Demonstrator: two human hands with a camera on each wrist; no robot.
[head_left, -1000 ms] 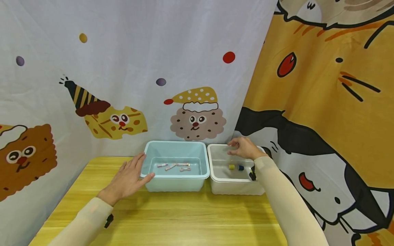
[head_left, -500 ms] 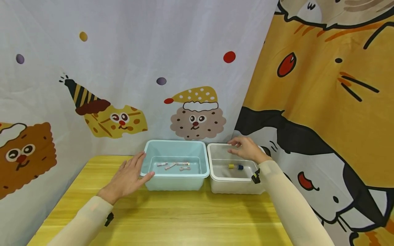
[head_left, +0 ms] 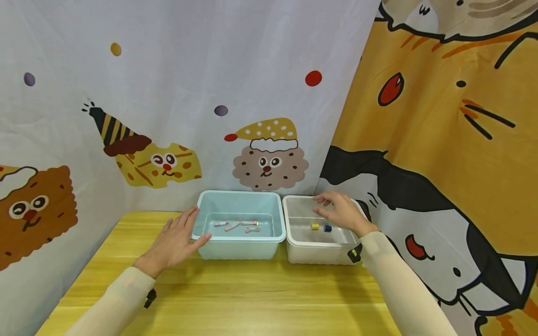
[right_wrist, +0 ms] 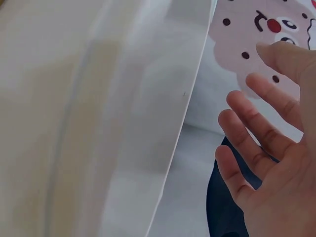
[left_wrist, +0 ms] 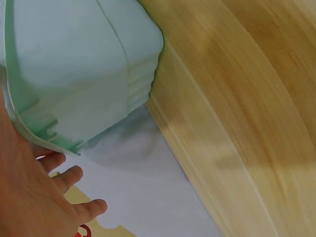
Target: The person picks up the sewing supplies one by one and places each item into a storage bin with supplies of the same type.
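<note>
My left hand (head_left: 174,242) rests at the left rim of the light blue bin (head_left: 241,247), its fingers extended along the side. In the left wrist view the fingertips (left_wrist: 94,210) show just past that bin's edge. Inside lie several small pinkish clip-like pieces (head_left: 233,226), too small to identify surely. Over the right side of the white bin (head_left: 321,252) hovers my right hand (head_left: 342,212), fingers loosely bent, holding nothing. On that bin's floor are a yellow spool (head_left: 315,227) and a dark blue spool (head_left: 328,228), apparently of thread, side by side.
Both bins stand side by side at the back of the wooden table (head_left: 235,298). Directly behind them hangs a pale printed curtain (head_left: 176,93). An orange one (head_left: 424,130) with cat drawings hangs close on the right.
My right hand has shifted slightly right and down over the white bin, its fingers loosening a little. The left hand stays at the blue bin's rim.
</note>
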